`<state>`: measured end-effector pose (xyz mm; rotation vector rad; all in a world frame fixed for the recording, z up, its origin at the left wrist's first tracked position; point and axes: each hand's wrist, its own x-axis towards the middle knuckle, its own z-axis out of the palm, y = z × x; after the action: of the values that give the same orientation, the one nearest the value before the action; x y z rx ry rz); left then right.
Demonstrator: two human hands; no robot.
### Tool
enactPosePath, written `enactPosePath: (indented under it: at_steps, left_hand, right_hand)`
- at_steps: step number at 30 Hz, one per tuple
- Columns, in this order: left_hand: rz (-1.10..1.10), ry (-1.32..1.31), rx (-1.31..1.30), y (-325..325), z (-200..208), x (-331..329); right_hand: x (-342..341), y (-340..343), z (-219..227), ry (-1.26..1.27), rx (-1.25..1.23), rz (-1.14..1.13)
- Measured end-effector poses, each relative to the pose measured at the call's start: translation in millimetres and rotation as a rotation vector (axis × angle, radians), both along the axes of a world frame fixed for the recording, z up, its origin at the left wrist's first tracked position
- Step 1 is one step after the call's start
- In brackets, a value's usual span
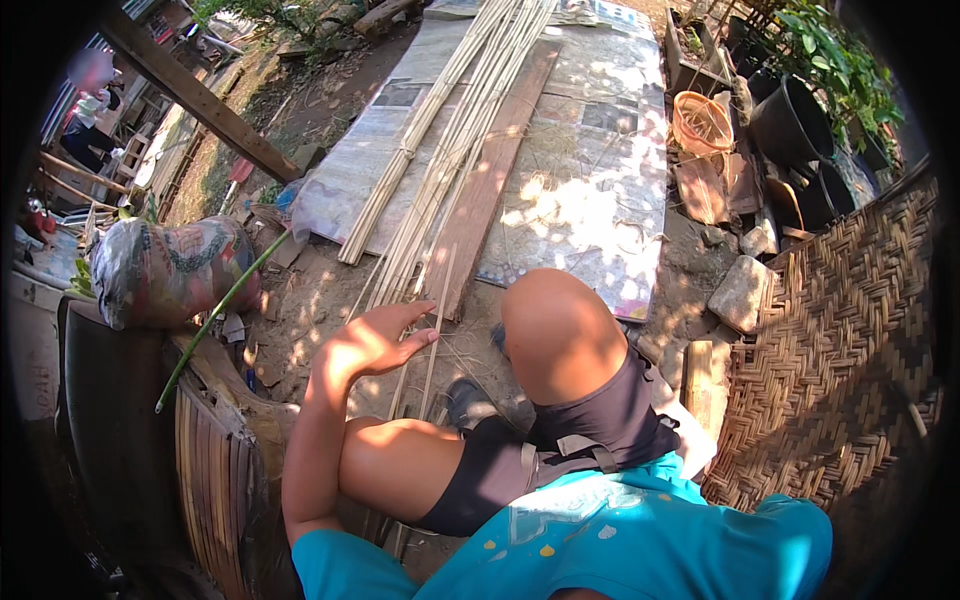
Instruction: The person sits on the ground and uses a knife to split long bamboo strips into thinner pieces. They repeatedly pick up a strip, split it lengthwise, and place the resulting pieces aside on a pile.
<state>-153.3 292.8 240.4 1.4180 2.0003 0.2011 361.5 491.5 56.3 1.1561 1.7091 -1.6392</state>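
Note:
My left hand is held out over the near ends of a bundle of long, thin, pale bamboo strips. Its fingers are stretched out and the thumb is apart from them. One thin strip passes close by the fingertips; whether they touch it, I cannot tell. A flat brown wooden plank lies along the right side of the bundle. Bundle and plank run away from me over a pale, worn sheet. My right hand does not show; a bright pale shape beside my right thigh is too washed out to name.
To the right are a woven bamboo panel, a stone block, an orange pot and black buckets. At left, a stuffed sack lies behind a green stalk. A person is far left.

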Motion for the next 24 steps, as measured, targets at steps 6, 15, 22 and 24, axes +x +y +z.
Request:
enactPosePath:
  at_steps: [6, 15, 22, 24]
  left_hand:
    - [0.03, 0.038, 0.149, -17.3, -17.9, -3.7]
    - [0.027, 0.108, 0.138, -12.3, -6.9, 3.5]
    - [-0.014, 0.065, 0.083, -4.9, -14.6, -3.8]
    - [-0.032, 0.047, 0.1, -4.9, -16.0, -6.2]
  right_hand:
    - [-115.7, 17.5, -7.0, 0.319, 0.198, -0.112]
    - [-247.3, 13.1, -21.5, 0.536, 0.255, -0.119]
    - [-262.0, 8.3, -25.1, 0.524, 0.27, -0.109]
    - [-261.5, 5.6, -26.9, 0.523, 0.277, -0.108]
